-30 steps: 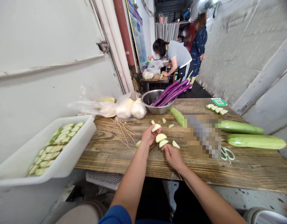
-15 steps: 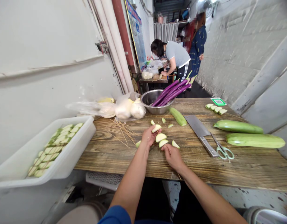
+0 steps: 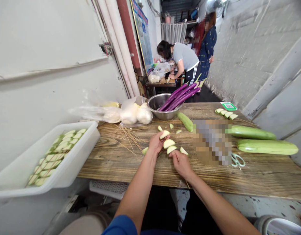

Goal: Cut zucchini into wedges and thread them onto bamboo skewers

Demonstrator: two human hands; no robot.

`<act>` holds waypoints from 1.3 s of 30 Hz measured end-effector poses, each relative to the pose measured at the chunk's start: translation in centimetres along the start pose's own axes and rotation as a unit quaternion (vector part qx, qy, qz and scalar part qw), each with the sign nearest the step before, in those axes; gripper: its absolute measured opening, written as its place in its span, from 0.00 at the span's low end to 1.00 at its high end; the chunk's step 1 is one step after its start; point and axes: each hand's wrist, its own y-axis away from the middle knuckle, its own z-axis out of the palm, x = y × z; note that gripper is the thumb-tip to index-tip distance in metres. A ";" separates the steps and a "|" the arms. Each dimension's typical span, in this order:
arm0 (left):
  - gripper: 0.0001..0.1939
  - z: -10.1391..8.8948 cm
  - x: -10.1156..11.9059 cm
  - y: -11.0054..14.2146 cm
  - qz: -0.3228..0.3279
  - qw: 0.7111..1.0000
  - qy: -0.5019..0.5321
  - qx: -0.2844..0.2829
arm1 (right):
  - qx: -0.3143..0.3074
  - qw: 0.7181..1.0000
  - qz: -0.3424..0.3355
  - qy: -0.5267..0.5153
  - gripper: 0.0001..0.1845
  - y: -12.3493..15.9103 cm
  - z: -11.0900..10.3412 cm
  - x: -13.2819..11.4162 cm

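My left hand (image 3: 156,142) is closed around a half-moon zucchini slice (image 3: 164,134). Two more zucchini slices (image 3: 169,143) line up below it, with a bit of thin skewer showing between them. At the lowest slice (image 3: 171,149), my right hand (image 3: 181,163) is closed in a pinch on this skewer of slices. A thin stick end shows below my right wrist; the part under the hand is hidden. Loose zucchini pieces lie around both hands, one slice (image 3: 184,151) just right of my right fingers and another (image 3: 145,150) beside my left wrist.
Bamboo skewers (image 3: 129,138) lie left, beside a white tub (image 3: 91,130) of skewered slices. A metal bowl (image 3: 162,115) holds eggplants (image 3: 178,98). Right are a cut zucchini (image 3: 185,121), a pixelated patch, scissors handles (image 3: 237,160) and whole zucchinis (image 3: 267,147). Two people are behind.
Both hands and the slices keep nearly the same place. The cleaver, plain to see before, is now covered by a pixelated patch.
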 end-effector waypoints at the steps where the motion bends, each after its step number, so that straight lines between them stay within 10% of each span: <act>1: 0.06 0.0 0.0 0.0 -0.001 1.000 -0.002 -0.003 | 0.000 1.000 0.001 0.000 0.15 0.0 0.0 0.0; 33: 0.13 0.9 -1.2 0.8 -0.001 0.998 -0.055 -0.030 | 0.057 0.998 0.019 -0.022 0.16 -0.5 0.1 -0.1; 39: 0.15 -2.5 5.1 3.9 0.228 0.963 -0.110 0.091 | 0.169 0.983 0.051 -0.043 0.16 -0.1 -0.8 -0.2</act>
